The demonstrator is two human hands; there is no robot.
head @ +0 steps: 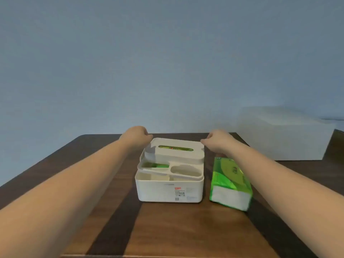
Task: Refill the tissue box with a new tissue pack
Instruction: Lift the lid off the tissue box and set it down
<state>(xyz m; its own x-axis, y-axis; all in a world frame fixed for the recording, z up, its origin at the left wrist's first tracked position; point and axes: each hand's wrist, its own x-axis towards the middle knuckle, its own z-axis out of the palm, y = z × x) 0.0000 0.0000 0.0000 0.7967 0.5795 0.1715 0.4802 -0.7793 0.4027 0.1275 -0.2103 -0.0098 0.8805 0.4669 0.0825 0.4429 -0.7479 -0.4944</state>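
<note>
head view: a white tissue box is sitting near the middle of a dark wooden table, label side facing the camera. its white lid, with an oval slot showing green through it, is sitting tilted and raised off the box body; the near edge is lifted clear, exposing a tray insert with two pockets underneath, one of them showing green.

left hand is curling at the far left corner of the lid, fingers closed and touching the lid's edge. right hand is doing the same at the far right corner, fingers bent in and pinching the lid's rim. both forearms are reaching in from the near corners of the frame. exact finger placement under the lid is hidden by the knuckles.

the new tissue pack, green wrapper with white tissue showing at its near end, is lying on the table just beside the box on its right, untouched, partly under the right forearm in this view.

a white blurred block is sitting at the far right of the table, well apart from the box. a plain blue wall is filling the background.
</note>
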